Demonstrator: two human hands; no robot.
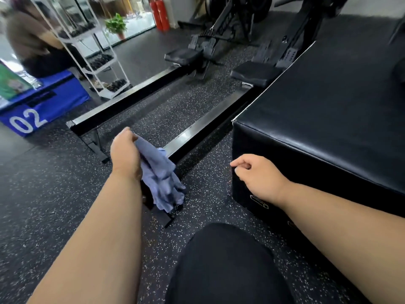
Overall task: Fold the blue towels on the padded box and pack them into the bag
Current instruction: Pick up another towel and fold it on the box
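At the bottom of my view, 6 o'clock: a knee in black trousers (221, 266), over a black rubber floor (54, 194) flecked with white.

Item, left hand (126, 155), 9 o'clock of centre: fingers curled round a crumpled blue towel (161, 175). The towel hangs below and to the right of the hand, above the floor, bunched and unfolded. It hangs in front of the near end of a rowing machine rail (197, 132).

Item, right hand (257, 174), 3 o'clock of centre: fingers loosely curled, thumb against the forefinger, holding nothing that I can see. It hovers at the near left corner of the padded box (328, 119).

Item, padded box, 2 o'clock: black, glossy top, nothing lying on the part I can see; small gold markings low on its near side.

Item, two rowing machines, 12 o'clock: two black rails run away from me side by side, each with a black seat (183, 55) at the far end.

Item, blue plyo box (50, 102), 10 o'clock: white "02" on its side.

Item, white rack (98, 55), 11 o'clock: shelves of dark dumbbells, blurred.

Item, another person (32, 42), 10 o'clock, far: blurred, at the blue box.

Item, potted green plant (116, 25) and two red fire extinguishers (161, 14), 12 o'clock, farthest.
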